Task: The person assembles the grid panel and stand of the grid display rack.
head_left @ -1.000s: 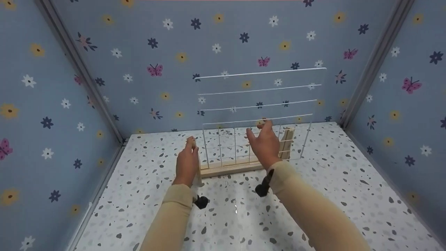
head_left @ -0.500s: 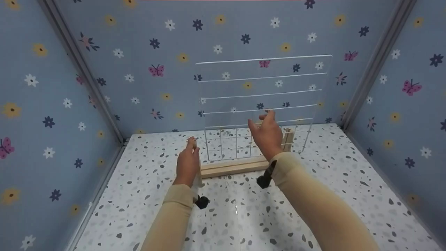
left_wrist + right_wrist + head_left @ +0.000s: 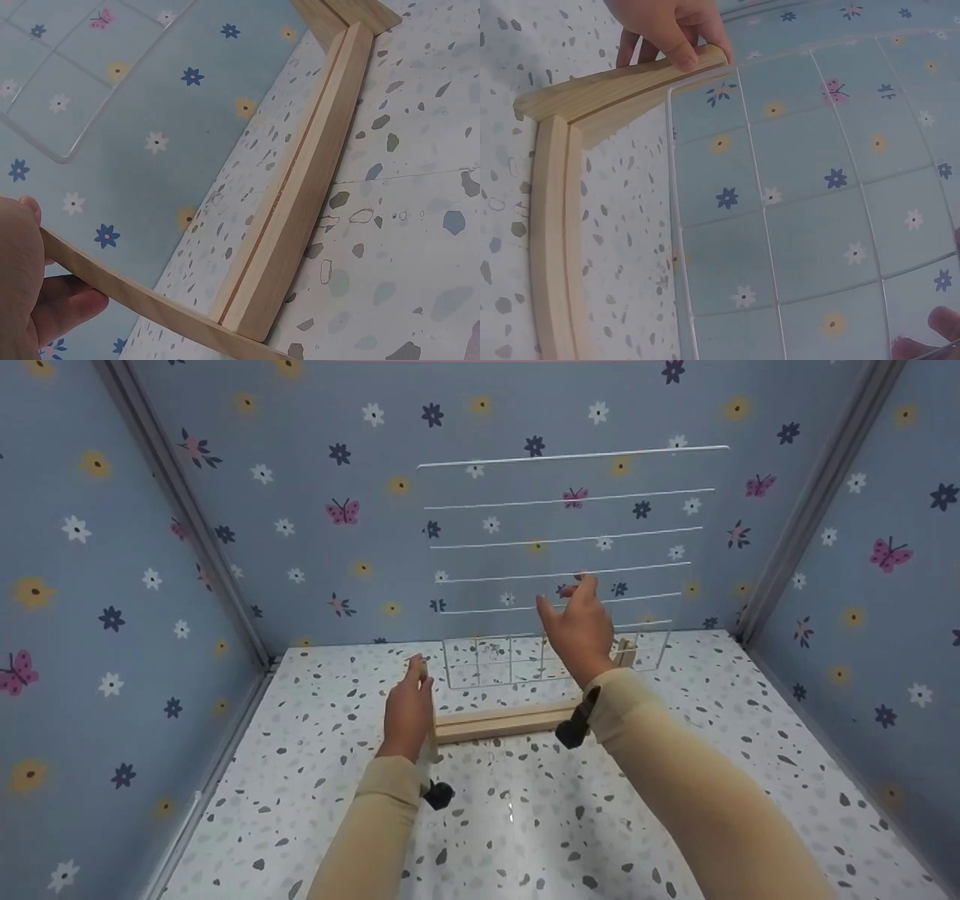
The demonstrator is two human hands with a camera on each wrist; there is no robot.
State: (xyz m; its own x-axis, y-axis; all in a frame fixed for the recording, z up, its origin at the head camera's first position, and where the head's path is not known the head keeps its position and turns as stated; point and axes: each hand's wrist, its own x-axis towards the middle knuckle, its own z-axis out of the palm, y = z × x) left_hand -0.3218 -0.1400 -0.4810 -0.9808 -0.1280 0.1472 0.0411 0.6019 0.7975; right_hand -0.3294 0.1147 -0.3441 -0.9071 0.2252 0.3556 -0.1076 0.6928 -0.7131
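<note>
A white wire grid [image 3: 637, 532] stands raised above a pale wooden base bar [image 3: 510, 723], its lower edge apart from the bar's groove. My right hand [image 3: 581, 630] is at the grid; in the right wrist view its fingertips [image 3: 943, 322] curl about a wire. My left hand [image 3: 409, 716] grips the upper end of the wooden side piece, seen in the left wrist view as a curved strip [image 3: 135, 291] joined to the grooved bar [image 3: 300, 195]. Behind the grid stands the other wooden side piece [image 3: 627, 651], partly hidden by my right hand.
The speckled white tabletop [image 3: 495, 825] extends around the wooden frame. Blue flowered panels enclose it, with a back wall [image 3: 300, 547] close behind the grid, plus left [image 3: 67, 622] and right [image 3: 892, 645] walls. Black wrist cameras sit below both hands.
My right hand has moved upward with the wire grid. The grid's lower edge has risen away from the wooden base bar. My left hand has kept its grip in nearly the same place.
</note>
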